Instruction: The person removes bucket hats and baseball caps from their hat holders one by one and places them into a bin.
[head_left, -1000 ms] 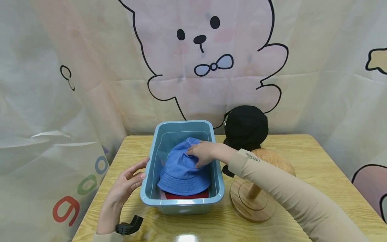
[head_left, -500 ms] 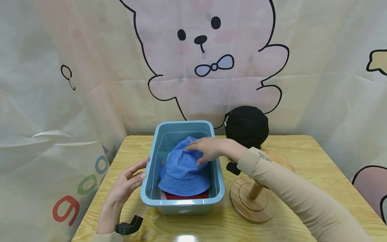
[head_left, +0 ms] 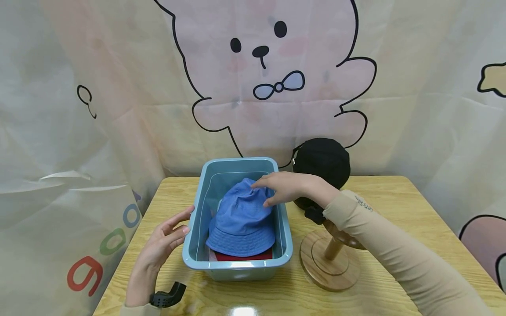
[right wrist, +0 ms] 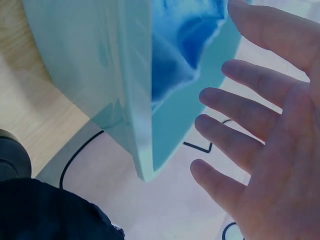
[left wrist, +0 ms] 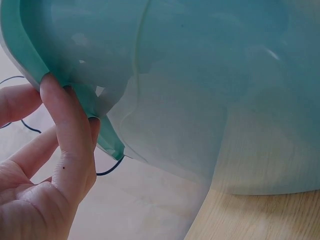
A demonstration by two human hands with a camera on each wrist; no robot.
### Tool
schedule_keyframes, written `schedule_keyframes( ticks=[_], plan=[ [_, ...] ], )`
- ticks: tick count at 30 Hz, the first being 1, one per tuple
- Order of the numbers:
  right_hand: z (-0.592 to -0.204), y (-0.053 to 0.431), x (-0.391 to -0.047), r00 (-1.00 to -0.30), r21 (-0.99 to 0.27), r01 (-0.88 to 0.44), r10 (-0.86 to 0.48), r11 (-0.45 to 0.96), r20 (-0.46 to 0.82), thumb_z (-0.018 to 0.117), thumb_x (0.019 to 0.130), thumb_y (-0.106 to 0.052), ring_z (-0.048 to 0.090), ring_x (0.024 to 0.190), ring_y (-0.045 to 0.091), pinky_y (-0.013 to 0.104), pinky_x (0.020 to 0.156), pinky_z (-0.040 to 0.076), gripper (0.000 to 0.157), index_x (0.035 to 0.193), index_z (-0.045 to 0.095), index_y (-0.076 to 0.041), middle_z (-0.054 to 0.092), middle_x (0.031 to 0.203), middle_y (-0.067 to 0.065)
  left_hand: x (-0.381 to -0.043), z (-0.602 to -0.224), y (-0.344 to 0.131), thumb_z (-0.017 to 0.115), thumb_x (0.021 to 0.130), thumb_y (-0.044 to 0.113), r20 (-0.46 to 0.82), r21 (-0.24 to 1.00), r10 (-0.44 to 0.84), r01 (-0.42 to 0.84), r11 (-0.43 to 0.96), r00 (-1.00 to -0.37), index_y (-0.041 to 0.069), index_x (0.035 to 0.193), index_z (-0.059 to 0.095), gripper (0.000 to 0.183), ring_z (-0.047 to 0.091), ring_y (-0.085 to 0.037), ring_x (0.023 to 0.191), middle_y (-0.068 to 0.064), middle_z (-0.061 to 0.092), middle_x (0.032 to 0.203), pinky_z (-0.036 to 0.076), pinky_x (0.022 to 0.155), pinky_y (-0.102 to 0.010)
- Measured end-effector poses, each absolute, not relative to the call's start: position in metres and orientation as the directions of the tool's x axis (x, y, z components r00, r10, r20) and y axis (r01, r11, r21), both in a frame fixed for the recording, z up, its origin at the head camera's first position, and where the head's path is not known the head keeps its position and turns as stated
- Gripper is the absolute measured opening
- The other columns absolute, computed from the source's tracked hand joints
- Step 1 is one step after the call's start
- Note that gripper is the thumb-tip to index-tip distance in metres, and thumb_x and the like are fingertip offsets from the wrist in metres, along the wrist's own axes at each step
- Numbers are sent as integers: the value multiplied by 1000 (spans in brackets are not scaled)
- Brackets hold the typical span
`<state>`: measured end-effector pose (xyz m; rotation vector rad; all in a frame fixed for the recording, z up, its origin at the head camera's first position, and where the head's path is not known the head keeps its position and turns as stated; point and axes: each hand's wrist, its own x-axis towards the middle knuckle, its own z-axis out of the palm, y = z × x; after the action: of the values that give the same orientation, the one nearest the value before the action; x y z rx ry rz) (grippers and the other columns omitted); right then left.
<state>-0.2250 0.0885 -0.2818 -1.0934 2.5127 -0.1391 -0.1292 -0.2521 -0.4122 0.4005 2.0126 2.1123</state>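
My left hand [head_left: 162, 243] is at the left side of a light blue plastic bin [head_left: 193, 254]. Its relaxed fingers touch the outer edge of the rim [left wrist: 30, 70], with none visible inside. A blue bucket hat [head_left: 241, 228] lies brim toward me in the bin, partly covering something red [head_left: 245, 256]. Over the bin's right rim hovers my right hand [head_left: 294, 186], fingers spread and holding nothing. In the right wrist view those fingers [right wrist: 240, 107] stand apart from the hat [right wrist: 180, 55], though the head view overlaps them with its crown.
Right of the bin stands a round-based wooden stand [head_left: 330, 267], its top partly hidden by my right sleeve. A black cap [head_left: 322, 162] is behind it near the table's back edge. A printed curtain [head_left: 245, 114] hangs behind the wooden table [head_left: 395, 210].
My right hand has moved back and to the right, away from the hat. The left hand, bin and hat have stayed about where they were.
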Motion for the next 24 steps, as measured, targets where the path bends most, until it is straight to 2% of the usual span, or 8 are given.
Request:
schedule_keyframes(
  ticks=[15, 24],
  plan=[
    [-261, 106, -223, -655, -286, -669, -726, 686, -210, 61, 93, -36, 36, 142, 30, 50, 115, 30, 56, 143, 46, -16, 46, 148, 6, -129, -413, -253, 48, 97, 2, 61, 998, 325, 48, -49, -944, -1, 148, 31, 54, 66, -10, 105, 2, 51, 128, 54, 90, -25],
    [-246, 120, -224, -694, -305, -654, -710, 692, -120, 62, 93, -33, 41, 138, 31, 52, 113, 33, 53, 141, 49, -14, 47, 147, 9, -128, -412, -251, 50, 97, 3, 47, 999, 307, 38, -36, -951, -1, 148, 32, 54, 66, -9, 105, 3, 51, 127, 54, 90, -24]
  ],
)
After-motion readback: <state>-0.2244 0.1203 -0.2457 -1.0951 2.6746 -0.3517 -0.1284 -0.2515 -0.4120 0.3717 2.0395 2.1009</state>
